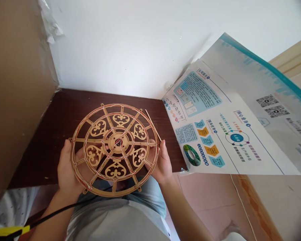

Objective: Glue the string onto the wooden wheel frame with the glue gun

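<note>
left hand (66, 167): grip holding frame (125, 143), left rim | right hand (165, 164): grip holding right rim, stick (153, 125) by thumb | frame over surface (62, 110) front edge | poster (230, 113): right edge

The frame (124, 144) was located between the left hand (67, 169) and right hand (163, 164), over the worktop (61, 115). A stick (153, 125) ran along its right side, near end at the right hand. Behind the worktop stood the wall (120, 50); left, a panel (17, 67); right, a poster (223, 115).
</note>
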### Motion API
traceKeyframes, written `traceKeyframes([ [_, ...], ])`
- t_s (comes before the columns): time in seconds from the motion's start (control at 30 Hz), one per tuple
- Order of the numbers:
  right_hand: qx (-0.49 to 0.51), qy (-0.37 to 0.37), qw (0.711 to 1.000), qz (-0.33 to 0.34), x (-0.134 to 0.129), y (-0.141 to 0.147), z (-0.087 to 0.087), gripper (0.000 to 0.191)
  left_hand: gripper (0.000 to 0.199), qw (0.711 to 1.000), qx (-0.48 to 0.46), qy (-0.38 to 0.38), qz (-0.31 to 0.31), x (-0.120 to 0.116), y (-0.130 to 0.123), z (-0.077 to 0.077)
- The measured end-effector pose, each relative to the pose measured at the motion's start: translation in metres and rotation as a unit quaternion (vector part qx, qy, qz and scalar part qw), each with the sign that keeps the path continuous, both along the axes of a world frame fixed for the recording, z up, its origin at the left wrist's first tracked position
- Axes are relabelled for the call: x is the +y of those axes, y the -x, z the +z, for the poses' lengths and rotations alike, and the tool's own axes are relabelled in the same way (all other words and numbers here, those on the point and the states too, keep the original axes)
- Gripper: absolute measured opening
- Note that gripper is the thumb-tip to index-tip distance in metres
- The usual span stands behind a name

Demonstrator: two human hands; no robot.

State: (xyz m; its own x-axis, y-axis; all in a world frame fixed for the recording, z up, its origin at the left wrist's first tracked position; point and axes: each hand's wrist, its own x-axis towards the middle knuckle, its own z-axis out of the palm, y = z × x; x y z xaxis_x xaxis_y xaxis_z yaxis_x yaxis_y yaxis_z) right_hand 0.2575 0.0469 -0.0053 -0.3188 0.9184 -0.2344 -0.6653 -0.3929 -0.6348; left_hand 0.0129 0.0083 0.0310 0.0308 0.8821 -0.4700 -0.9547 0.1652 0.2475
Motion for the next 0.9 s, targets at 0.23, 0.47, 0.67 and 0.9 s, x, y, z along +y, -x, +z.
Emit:
traceKeyframes([
  [0.23, 0.014, 0.011, 0.999, -0.029, -0.001, -0.004, -0.014, 0.043, 0.07, 0.994, 0.044, 0.064, 0.081, -0.001, -0.003, -0.001],
  [0.47, 0.026, 0.01, 0.997, -0.066, -0.001, -0.01, -0.027, 0.035, 0.051, 0.977, 0.146, 0.069, 0.137, 0.004, -0.008, -0.002],
  [0.67, 0.037, 0.01, 0.997, -0.063, -0.001, -0.01, -0.023, 0.035, 0.05, 0.974, 0.17, 0.067, 0.13, 0.005, -0.006, -0.006],
  [0.9, 0.037, -0.001, 0.997, -0.067, -0.002, -0.009, -0.017, 0.033, 0.051, 0.968, 0.199, 0.077, 0.132, 0.004, -0.007, -0.006],
])
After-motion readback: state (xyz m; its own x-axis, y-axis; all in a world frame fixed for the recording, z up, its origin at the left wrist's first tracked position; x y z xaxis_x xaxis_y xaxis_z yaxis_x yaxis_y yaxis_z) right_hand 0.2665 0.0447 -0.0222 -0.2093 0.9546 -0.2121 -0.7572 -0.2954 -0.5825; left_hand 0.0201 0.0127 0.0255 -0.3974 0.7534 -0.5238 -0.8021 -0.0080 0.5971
